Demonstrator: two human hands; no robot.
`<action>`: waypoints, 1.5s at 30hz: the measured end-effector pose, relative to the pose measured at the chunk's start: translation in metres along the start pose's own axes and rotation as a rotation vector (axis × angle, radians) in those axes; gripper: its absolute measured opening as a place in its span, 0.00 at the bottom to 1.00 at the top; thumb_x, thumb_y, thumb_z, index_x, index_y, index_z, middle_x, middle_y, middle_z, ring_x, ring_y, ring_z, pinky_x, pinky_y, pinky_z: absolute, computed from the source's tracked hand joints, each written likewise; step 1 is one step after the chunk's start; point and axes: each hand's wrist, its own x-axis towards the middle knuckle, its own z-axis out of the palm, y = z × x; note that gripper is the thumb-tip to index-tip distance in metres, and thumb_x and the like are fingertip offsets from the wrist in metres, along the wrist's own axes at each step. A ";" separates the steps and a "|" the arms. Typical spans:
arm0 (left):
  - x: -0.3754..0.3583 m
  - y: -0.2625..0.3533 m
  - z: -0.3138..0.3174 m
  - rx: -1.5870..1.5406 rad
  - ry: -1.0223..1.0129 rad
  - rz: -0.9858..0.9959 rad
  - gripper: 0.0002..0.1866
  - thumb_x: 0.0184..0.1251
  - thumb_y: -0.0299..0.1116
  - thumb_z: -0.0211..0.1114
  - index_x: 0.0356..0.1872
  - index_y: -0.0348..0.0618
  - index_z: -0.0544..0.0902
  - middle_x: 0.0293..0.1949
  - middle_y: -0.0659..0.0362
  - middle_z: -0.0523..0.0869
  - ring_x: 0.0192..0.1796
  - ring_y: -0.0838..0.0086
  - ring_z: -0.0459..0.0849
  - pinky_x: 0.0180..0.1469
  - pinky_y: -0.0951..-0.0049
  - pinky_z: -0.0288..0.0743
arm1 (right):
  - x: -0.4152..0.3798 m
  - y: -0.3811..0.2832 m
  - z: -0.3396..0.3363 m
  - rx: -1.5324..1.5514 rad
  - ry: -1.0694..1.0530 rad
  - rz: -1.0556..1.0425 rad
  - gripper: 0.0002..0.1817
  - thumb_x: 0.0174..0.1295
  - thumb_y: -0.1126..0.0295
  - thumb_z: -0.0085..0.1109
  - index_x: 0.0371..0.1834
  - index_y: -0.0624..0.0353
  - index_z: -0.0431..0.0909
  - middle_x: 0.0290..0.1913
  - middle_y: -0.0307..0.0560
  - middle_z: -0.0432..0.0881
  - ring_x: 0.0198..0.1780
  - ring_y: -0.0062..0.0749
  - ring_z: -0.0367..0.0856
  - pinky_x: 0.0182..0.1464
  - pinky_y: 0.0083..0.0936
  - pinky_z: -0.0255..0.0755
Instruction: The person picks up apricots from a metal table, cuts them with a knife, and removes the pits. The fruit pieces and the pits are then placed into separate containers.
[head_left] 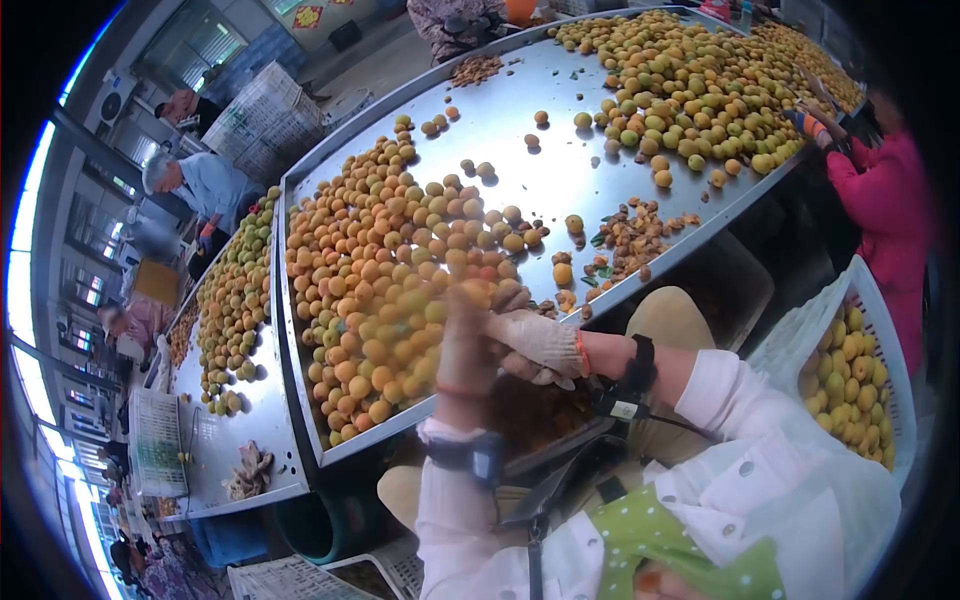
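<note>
My left hand (468,335) is a motion blur at the table's near edge, beside the large heap of orange and yellow-green fruit (370,270). Its fingers are smeared. Close on its right is my right hand (540,343), in a whitish knitted glove with an orange cuff. The gloved fingers are curled, and whatever lies between them is hidden. Both hands are very close together; whether they touch is unclear. Just beyond them, brown split pieces (635,240) lie on the metal table (480,110), with a few single fruits around.
Another fruit heap (700,90) covers the table's far right, where a person in pink (885,200) works. A fruit-filled crate (900,400) stands at my right. On the left are a second table (225,460), a white basket (157,440) and a person in blue (205,185).
</note>
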 end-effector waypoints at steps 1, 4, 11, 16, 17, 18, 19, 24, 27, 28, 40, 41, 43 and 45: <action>0.002 0.002 -0.007 -0.033 -0.041 -0.107 0.33 0.75 0.59 0.49 0.67 0.42 0.62 0.55 0.48 0.78 0.54 0.60 0.81 0.57 0.62 0.77 | 0.000 -0.004 0.004 -0.003 -0.009 0.011 0.28 0.66 0.35 0.49 0.27 0.50 0.68 0.13 0.34 0.62 0.09 0.16 0.56 0.08 0.20 0.49; 0.012 0.008 -0.019 0.102 0.028 -0.183 0.41 0.69 0.68 0.48 0.63 0.38 0.69 0.50 0.47 0.81 0.52 0.61 0.82 0.56 0.64 0.77 | 0.005 -0.020 0.004 -0.083 -0.020 0.025 0.28 0.68 0.37 0.47 0.26 0.50 0.65 0.13 0.31 0.58 0.09 0.14 0.52 0.07 0.17 0.48; 0.018 0.025 -0.048 0.122 0.080 -0.287 0.38 0.68 0.72 0.44 0.41 0.42 0.78 0.33 0.60 0.83 0.32 0.73 0.82 0.36 0.75 0.80 | 0.050 -0.010 0.001 0.980 -0.831 0.457 0.24 0.73 0.43 0.44 0.29 0.51 0.68 0.16 0.28 0.60 0.09 0.11 0.52 0.06 0.10 0.47; 0.004 0.013 -0.116 0.182 0.361 -0.001 0.39 0.68 0.72 0.43 0.51 0.42 0.76 0.40 0.59 0.83 0.38 0.70 0.84 0.41 0.73 0.82 | 0.053 -0.023 0.022 0.359 -0.045 -0.054 0.18 0.68 0.48 0.57 0.29 0.48 0.70 0.14 0.29 0.66 0.11 0.14 0.60 0.10 0.16 0.51; -0.003 0.008 -0.119 0.190 0.361 -0.006 0.39 0.68 0.72 0.43 0.51 0.42 0.76 0.40 0.59 0.83 0.38 0.70 0.84 0.41 0.73 0.82 | 0.054 -0.025 0.026 0.318 0.072 -0.133 0.17 0.68 0.50 0.58 0.28 0.48 0.70 0.14 0.30 0.67 0.10 0.16 0.61 0.10 0.18 0.53; -0.010 -0.004 -0.119 0.474 0.364 0.141 0.38 0.69 0.71 0.43 0.54 0.42 0.75 0.42 0.59 0.83 0.41 0.69 0.84 0.42 0.72 0.83 | 0.050 -0.026 0.027 0.431 0.077 -0.195 0.15 0.68 0.55 0.59 0.27 0.49 0.70 0.14 0.31 0.67 0.10 0.18 0.62 0.10 0.20 0.56; -0.014 -0.017 -0.114 0.752 0.359 0.289 0.39 0.70 0.70 0.43 0.57 0.41 0.74 0.44 0.58 0.83 0.43 0.69 0.84 0.42 0.72 0.83 | 0.041 -0.031 0.030 0.434 0.080 -0.192 0.15 0.68 0.55 0.59 0.27 0.49 0.70 0.14 0.31 0.67 0.10 0.18 0.62 0.10 0.20 0.56; -0.036 -0.018 -0.037 1.270 0.205 0.738 0.25 0.74 0.52 0.54 0.57 0.40 0.73 0.39 0.55 0.82 0.41 0.69 0.82 0.40 0.72 0.80 | 0.033 -0.031 0.021 0.814 0.117 -0.597 0.08 0.68 0.63 0.57 0.32 0.50 0.72 0.20 0.31 0.69 0.16 0.17 0.66 0.16 0.17 0.62; -0.037 -0.029 -0.034 0.347 0.191 0.078 0.20 0.69 0.35 0.62 0.57 0.37 0.72 0.37 0.56 0.82 0.39 0.69 0.81 0.38 0.75 0.78 | 0.025 -0.029 0.009 0.879 0.037 -0.721 0.06 0.67 0.65 0.57 0.32 0.48 0.74 0.24 0.27 0.69 0.21 0.14 0.67 0.21 0.14 0.64; -0.038 -0.028 -0.027 0.347 0.185 0.072 0.20 0.69 0.35 0.62 0.57 0.37 0.72 0.37 0.56 0.82 0.39 0.69 0.81 0.38 0.75 0.78 | 0.026 -0.026 0.006 0.878 0.020 -0.755 0.03 0.68 0.66 0.56 0.36 0.49 0.75 0.27 0.29 0.72 0.26 0.15 0.71 0.26 0.15 0.69; -0.023 -0.063 0.014 0.703 0.375 0.479 0.24 0.72 0.37 0.59 0.60 0.29 0.71 0.49 0.52 0.81 0.47 0.71 0.80 0.50 0.74 0.76 | 0.031 -0.015 0.018 0.624 0.371 -0.937 0.05 0.69 0.71 0.52 0.43 0.58 0.74 0.35 0.39 0.77 0.32 0.22 0.75 0.32 0.20 0.68; -0.022 -0.060 0.023 0.110 0.390 0.287 0.21 0.76 0.40 0.54 0.57 0.29 0.73 0.48 0.52 0.81 0.47 0.71 0.80 0.49 0.74 0.76 | 0.034 -0.013 0.012 0.701 0.391 -0.768 0.12 0.70 0.71 0.50 0.54 0.59 0.74 0.50 0.45 0.82 0.48 0.28 0.82 0.49 0.25 0.78; -0.015 -0.072 0.014 0.277 0.397 0.395 0.21 0.78 0.41 0.51 0.54 0.30 0.75 0.47 0.53 0.82 0.47 0.72 0.79 0.49 0.74 0.76 | 0.048 -0.004 0.002 0.245 0.683 -0.820 0.07 0.70 0.69 0.50 0.47 0.56 0.75 0.39 0.41 0.81 0.38 0.26 0.80 0.40 0.23 0.76; -0.010 -0.081 0.008 0.444 0.399 0.505 0.21 0.80 0.43 0.47 0.51 0.31 0.76 0.46 0.54 0.82 0.46 0.74 0.79 0.48 0.74 0.76 | 0.050 -0.005 -0.008 -0.233 0.946 -0.836 0.06 0.71 0.66 0.49 0.39 0.53 0.75 0.29 0.36 0.81 0.29 0.24 0.79 0.30 0.21 0.75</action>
